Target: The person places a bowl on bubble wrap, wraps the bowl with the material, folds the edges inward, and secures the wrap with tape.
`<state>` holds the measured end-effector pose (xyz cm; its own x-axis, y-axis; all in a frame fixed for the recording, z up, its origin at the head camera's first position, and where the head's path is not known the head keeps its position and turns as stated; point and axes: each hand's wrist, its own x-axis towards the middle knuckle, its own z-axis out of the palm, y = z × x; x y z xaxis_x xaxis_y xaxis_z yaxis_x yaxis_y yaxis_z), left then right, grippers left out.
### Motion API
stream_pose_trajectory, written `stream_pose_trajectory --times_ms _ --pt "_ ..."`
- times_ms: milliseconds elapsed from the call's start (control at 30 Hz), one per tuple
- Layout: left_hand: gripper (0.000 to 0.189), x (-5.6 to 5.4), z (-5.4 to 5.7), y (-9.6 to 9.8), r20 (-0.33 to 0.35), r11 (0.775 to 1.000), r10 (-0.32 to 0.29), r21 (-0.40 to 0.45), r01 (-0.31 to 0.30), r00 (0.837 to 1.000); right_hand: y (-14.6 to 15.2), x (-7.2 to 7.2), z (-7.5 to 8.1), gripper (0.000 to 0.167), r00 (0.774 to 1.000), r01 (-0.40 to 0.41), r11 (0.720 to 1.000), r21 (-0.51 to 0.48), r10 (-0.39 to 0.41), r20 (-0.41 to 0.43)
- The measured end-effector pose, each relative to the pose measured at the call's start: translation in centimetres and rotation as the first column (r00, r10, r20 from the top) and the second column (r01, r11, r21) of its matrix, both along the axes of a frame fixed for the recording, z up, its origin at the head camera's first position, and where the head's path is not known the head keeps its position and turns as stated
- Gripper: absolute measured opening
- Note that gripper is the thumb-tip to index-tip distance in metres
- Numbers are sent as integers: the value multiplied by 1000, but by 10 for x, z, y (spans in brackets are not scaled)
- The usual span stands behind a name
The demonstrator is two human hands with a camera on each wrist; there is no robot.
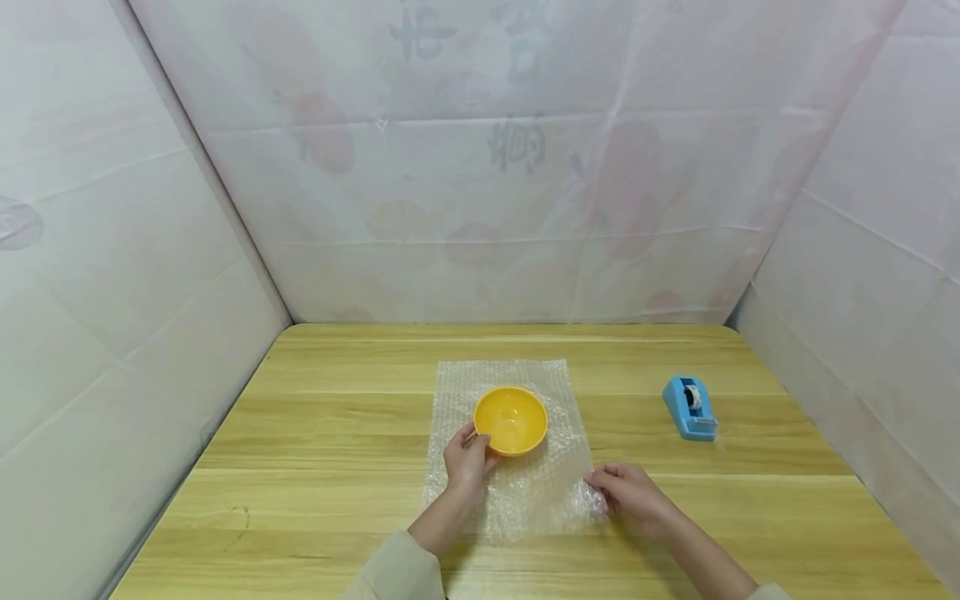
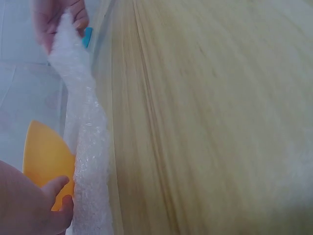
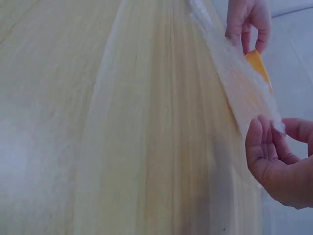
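A yellow bowl (image 1: 511, 422) stands upright on a sheet of bubble wrap (image 1: 498, 375), its opening facing up. My left hand (image 1: 467, 458) grips the bowl at its near left side, thumb over the rim and fingers along the outside. Lower right, my right hand (image 1: 630, 493) pinches the near right corner of the bubble wrap between thumb and fingers. That corner is lifted off the table, as the right wrist view shows, where the raised sheet (image 3: 239, 83) partly covers the bowl (image 3: 258, 66). In the left wrist view the bowl (image 2: 46, 152) rises behind the sheet's edge.
A blue tape dispenser (image 1: 690, 408) with a roll of tape stands on the right part of the wooden table (image 1: 322, 467). Pale fabric walls (image 1: 465, 275) with faint printing enclose the table at the back and both sides.
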<state>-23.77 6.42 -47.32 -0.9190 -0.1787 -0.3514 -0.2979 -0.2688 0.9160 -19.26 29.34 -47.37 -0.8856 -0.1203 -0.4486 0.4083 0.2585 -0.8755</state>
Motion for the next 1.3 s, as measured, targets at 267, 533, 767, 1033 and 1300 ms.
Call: stream_pose_trajectory --times_ms 267,533,767,1033,1300 --pt "43 -1 0 1 -12 1000 16 1 -16 1000 -16 -9 15 36 995 87 996 -3 -87 -53" --pt "44 -1 2 1 -24 1000 15 9 -15 1000 -37 -20 24 19 959 240 966 -96 -251 -129" --pt "46 1 3 -1 -32 1000 -11 29 12 999 -58 -30 27 12 924 314 940 -133 -335 -186" --pt "46 2 3 -2 -12 1000 -15 -1 15 1000 -72 -38 23 26 897 344 919 -192 -382 -224" --pt "46 3 4 -3 -31 999 -30 18 31 999 -71 -32 5 24 828 186 983 5 -153 -540"
